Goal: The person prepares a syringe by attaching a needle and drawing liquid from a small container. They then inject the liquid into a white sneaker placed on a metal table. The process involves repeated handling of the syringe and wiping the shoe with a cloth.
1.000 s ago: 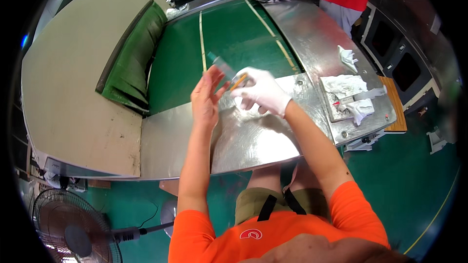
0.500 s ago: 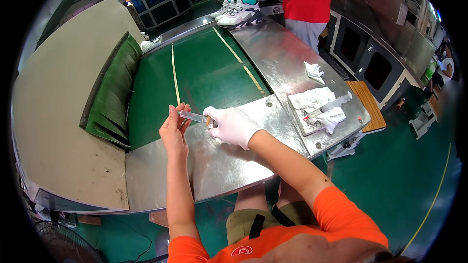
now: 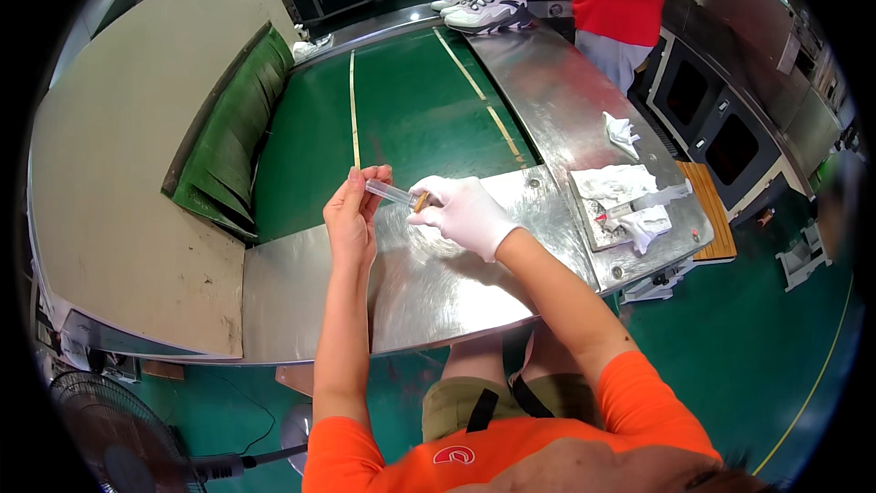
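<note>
Over the steel ledge I hold a clear plastic syringe (image 3: 391, 193) nearly level, tilted slightly down to the right. The bare fingers of my left hand (image 3: 349, 216) are closed around its left end, hiding the tip. My right hand (image 3: 467, 216), in a white glove, grips the other end, where a brownish piece (image 3: 421, 203) shows. The plunger end is hidden by the glove. To the right, a second syringe (image 3: 639, 204) with a red tip lies on a pad with crumpled white cloths (image 3: 616, 184).
A green conveyor belt (image 3: 310, 132) runs away from the steel ledge (image 3: 301, 301). White and grey sneakers (image 3: 493, 9) stand at its far end, beside a co-worker in red (image 3: 613, 0). A beige housing with a green flap (image 3: 219, 141) stands left. Another white cloth (image 3: 620, 134) lies on the right.
The view has shifted, so the scene sits further right and higher in the picture. Both hands still hold the syringe in much the same place above the ledge.
</note>
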A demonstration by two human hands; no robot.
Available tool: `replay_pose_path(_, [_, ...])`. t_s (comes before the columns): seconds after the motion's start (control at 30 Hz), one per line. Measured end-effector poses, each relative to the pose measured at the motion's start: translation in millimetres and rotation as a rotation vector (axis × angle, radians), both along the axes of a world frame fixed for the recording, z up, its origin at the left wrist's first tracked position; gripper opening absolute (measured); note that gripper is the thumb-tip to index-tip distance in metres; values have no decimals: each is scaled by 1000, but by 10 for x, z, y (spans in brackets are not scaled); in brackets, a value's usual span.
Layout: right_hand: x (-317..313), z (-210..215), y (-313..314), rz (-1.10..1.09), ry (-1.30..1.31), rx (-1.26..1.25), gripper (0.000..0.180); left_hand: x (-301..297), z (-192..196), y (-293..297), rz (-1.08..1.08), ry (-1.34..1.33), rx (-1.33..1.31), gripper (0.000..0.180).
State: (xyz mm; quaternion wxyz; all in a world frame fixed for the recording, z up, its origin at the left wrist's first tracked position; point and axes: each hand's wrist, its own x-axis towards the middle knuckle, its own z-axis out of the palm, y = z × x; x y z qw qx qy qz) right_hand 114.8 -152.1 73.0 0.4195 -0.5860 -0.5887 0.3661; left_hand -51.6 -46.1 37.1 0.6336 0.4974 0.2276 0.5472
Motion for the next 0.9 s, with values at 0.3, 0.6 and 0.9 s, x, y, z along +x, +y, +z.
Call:
replay_pose_path(0.3, [137, 25, -6, 235, 705, -340, 24, 12, 39, -93, -82, -174, -11, 33])
replay_pose_path(0.6, [-59, -230, 89, -75, -385, 233, 24, 55, 94, -72, -41, 6, -245, 44])
replay_pose_path(0.9, [17, -209, 52, -23, -88, 153, 23, 49, 48, -37, -144, -110, -104, 35])
